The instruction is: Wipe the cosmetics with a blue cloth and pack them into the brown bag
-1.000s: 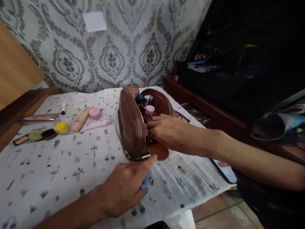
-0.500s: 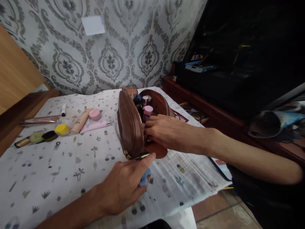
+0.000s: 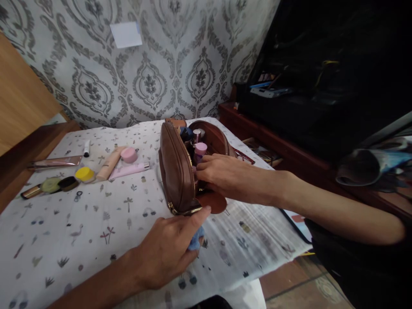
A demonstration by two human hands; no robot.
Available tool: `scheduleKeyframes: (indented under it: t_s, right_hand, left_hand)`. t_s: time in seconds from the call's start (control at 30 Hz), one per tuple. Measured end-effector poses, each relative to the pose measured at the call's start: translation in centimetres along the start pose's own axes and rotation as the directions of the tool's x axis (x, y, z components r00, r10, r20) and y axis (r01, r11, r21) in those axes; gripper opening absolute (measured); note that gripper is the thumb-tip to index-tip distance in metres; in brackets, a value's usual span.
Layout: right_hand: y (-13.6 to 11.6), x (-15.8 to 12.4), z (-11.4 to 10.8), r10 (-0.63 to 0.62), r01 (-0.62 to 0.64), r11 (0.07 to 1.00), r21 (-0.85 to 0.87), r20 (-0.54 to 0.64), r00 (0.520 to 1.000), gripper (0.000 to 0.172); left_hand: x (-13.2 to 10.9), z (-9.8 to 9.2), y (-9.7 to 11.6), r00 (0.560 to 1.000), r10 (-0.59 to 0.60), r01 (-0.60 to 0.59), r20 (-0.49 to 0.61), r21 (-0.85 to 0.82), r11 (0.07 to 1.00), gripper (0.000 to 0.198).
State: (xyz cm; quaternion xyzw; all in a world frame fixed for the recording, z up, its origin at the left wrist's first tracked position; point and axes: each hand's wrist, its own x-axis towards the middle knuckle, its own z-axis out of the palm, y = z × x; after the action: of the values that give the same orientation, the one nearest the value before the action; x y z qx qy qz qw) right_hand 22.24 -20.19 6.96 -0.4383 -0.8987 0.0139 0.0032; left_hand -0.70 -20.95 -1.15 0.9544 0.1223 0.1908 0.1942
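A brown leather toiletry bag (image 3: 176,171) stands unzipped on the printed cloth, packed with small cosmetics. Among them are a pink-capped bottle (image 3: 201,149) and a bottle with a shiny silver cap (image 3: 196,136). My right hand (image 3: 222,174) reaches into the opening with curled fingers; the fingertips and anything in them are hidden by the bag wall. Folded into my left hand (image 3: 170,249) is a blue cloth (image 3: 195,241), partly covered by the palm. Its forefinger points out to the zip end at the bag's near edge, by the brown flap (image 3: 212,202).
On the left lie a peach tube (image 3: 110,164), a lilac tube (image 3: 130,170), a pink jar (image 3: 128,155), a yellow-lidded jar (image 3: 85,174), a black-lidded jar (image 3: 68,183) and a brownish tube (image 3: 58,162). A patterned wall rises behind; dark red furniture (image 3: 254,128) borders the right.
My right hand has shifted very slightly inside the bag. The left hand and the bag look almost the same as before.
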Motion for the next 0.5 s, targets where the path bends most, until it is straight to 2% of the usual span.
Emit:
scheduleKeyframes:
  t_s: [0.17,0.5]
  right_hand:
    - [-0.08,-0.01,-0.42,0.020,-0.019,1.000,-0.015,0.061,0.998,0.017]
    - [-0.10,0.34,-0.26,0.046,-0.043,0.997,-0.061,0.048,0.998,0.014]
  left_hand:
    - [0.00,-0.11,0.08,1.000,-0.002,0.002,0.010,-0.002,1.000,0.056]
    - [-0.11,0.13,-0.13,1.000,-0.008,0.009,0.022,-0.008,1.000,0.061]
